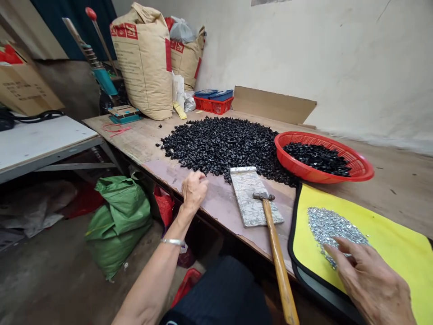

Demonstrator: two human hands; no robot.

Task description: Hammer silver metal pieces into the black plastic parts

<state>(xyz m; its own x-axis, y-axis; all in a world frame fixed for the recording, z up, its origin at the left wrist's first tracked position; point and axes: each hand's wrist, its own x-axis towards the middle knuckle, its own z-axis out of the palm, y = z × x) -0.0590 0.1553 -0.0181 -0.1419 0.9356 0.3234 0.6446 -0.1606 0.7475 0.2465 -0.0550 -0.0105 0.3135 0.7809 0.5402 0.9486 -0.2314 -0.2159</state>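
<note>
Silver metal pieces lie in a heap on a yellow mat, touching the lightly spread fingers of the right hand, while the loosely curled left hand stays over the table edge, near black plastic pieces, with open room between.

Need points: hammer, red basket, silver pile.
Wooden-handled metal hammer (275,243), head view, on the handle.
Round red plastic basket (293,163), head view, on the outer wall.
Glittering silver pile of small parts (333,228), head view, on its middle.

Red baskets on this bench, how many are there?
2: a round one holding black pieces at the right, and a small rectangular crate at the back near the wall.
</note>
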